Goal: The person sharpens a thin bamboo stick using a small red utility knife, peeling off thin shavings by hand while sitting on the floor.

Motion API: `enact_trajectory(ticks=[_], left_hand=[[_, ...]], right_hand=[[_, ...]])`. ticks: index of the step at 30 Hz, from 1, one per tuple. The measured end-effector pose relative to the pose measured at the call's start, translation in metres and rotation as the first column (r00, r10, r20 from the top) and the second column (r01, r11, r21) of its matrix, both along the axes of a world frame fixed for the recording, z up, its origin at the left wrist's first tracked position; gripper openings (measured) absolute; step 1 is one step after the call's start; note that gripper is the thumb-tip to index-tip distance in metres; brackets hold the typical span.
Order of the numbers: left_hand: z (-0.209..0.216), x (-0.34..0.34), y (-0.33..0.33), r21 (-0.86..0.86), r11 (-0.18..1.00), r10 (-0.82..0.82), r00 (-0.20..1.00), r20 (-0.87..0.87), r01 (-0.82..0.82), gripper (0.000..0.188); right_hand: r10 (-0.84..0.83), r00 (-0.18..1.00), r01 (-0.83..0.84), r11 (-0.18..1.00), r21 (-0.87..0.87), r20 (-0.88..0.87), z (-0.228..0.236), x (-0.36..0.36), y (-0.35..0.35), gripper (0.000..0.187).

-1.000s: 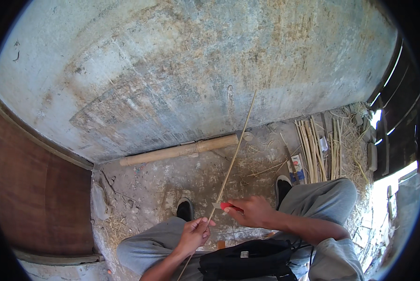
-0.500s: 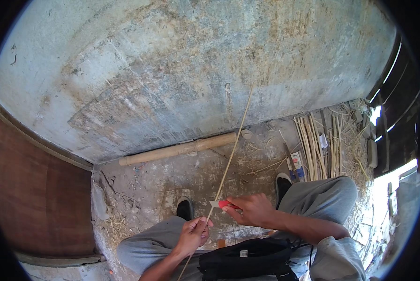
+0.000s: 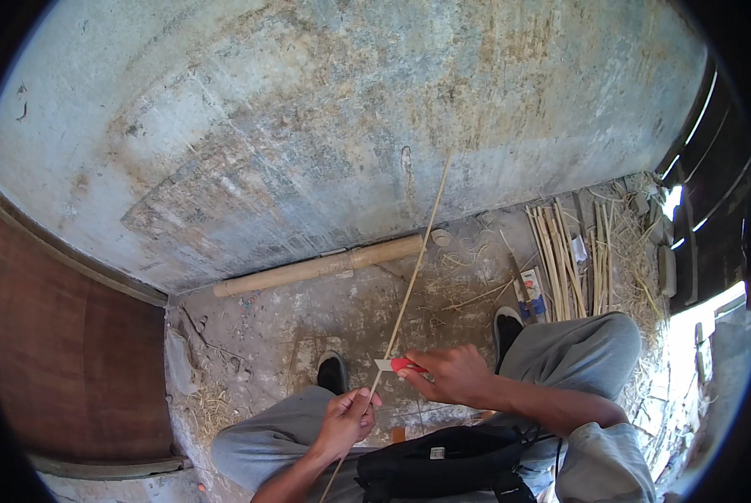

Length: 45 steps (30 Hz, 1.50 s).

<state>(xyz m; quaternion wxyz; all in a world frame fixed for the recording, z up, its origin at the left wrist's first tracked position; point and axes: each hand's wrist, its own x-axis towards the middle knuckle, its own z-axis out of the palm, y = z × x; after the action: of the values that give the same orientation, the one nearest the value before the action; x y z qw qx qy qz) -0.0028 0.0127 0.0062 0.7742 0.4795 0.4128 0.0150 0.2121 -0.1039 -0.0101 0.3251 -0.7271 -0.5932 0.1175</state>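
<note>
A long, thin bamboo strip (image 3: 415,272) slants from below my left forearm up toward the wall. My left hand (image 3: 347,423) pinches it between thumb and fingers, low on its length. Just above that grip, my right hand (image 3: 453,374) is closed round the red handle of a knife (image 3: 385,365). The short, pale blade lies against the strip, its edge crossing it. Part of the handle is hidden inside my right fingers.
Split bamboo strips (image 3: 560,264) lie in a bundle at the right, beside a small blue-and-white packet (image 3: 530,289). A bamboo pole (image 3: 321,268) rests along the foot of the stained wall (image 3: 308,126). Shavings (image 3: 212,407) litter the floor. A black bag (image 3: 426,465) sits at my waist.
</note>
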Motion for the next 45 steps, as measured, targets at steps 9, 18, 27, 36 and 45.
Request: enact_trajectory(ticks=[9,18,27,36,45], left_hand=[[-0.003,0.001,-0.005,0.096,0.995,-0.014,1.0,0.014,0.012,0.034],[-0.004,-0.001,-0.002,0.099,0.995,-0.017,1.0,0.015,0.015,0.035],[0.0,-0.001,-0.004,0.069,0.998,0.009,1.0,-0.011,-0.008,0.031],[-0.003,-0.01,-0.014,0.114,0.993,-0.023,0.996,-0.088,0.033,0.035],[0.006,-0.014,-0.012,0.183,0.973,-0.126,0.988,-0.088,0.141,0.035]], right_hand=[[0.009,1.0,-0.009,0.999,-0.039,0.003,0.005,0.002,-0.001,0.039],[0.026,0.999,-0.026,1.0,-0.017,-0.033,0.002,0.002,0.0,0.039],[0.034,0.999,-0.034,0.999,-0.04,0.018,0.005,0.002,0.0,0.039],[-0.188,0.982,0.189,0.982,0.028,-0.032,0.008,0.037,0.01,0.03],[-0.382,0.919,0.384,0.923,0.0,-0.096,0.019,0.066,0.014,0.033]])
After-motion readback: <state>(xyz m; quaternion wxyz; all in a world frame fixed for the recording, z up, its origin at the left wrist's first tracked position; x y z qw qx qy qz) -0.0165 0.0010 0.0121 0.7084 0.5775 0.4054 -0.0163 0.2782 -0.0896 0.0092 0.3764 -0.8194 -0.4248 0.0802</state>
